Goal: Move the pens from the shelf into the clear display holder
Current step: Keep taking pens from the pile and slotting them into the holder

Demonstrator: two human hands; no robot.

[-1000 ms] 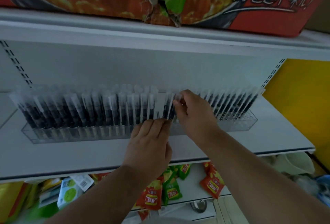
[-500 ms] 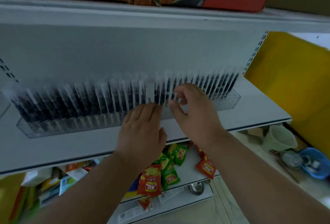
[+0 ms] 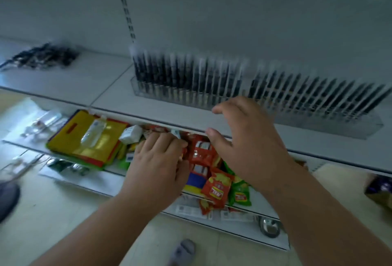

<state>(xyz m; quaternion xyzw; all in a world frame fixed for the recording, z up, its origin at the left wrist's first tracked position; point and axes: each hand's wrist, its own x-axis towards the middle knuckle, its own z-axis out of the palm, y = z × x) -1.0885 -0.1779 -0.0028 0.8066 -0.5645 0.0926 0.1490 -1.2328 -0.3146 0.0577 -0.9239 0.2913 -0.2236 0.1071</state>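
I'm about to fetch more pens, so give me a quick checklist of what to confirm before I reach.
1. Left hand free: ok, holds nothing, fingers loosely bent.
2. Right hand free: ok, open, nothing in it.
3. Loose pens left on the shelf: ok, a dark pile lies far left.
4. Room in the clear display holder: ok, a gap shows mid-row, above the right hand.
5. Pens in the holder standing: ok, upright or leaning slightly.
6. Number of loose pens: cannot tell, blurred.
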